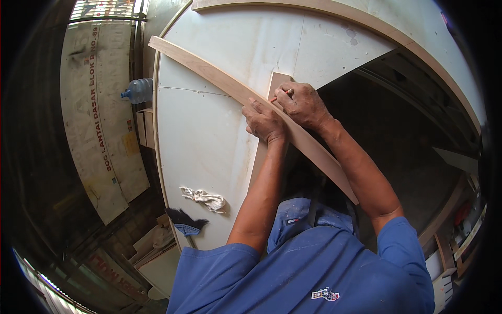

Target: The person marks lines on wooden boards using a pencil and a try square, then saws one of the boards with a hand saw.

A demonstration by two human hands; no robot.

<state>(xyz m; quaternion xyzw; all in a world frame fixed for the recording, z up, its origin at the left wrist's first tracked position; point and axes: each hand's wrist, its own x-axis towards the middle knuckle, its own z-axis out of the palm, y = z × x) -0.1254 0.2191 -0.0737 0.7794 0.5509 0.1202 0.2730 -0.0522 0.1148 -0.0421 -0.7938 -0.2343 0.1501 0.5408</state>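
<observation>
Strip (209,74) (wd) under L hand (265,123) | R hand (304,104) w/ red pencil (273,100)

Blue short-sleeved shirt (282,272) bearing a small multicoloured emblem (325,294)

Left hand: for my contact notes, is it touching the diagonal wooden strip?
Touching: the head view shows the left hand laid over the edge of the diagonal wooden strip.

Under our left hand (265,123) lies a strip (204,70), crossing over a board (280,79); our right hand (304,104) is just beside. Left of our hands, nearer to us, a string bundle (204,199) lies on the table (204,141), a brush (188,229) at its edge; beyond our hands, another strip (340,9)
</observation>
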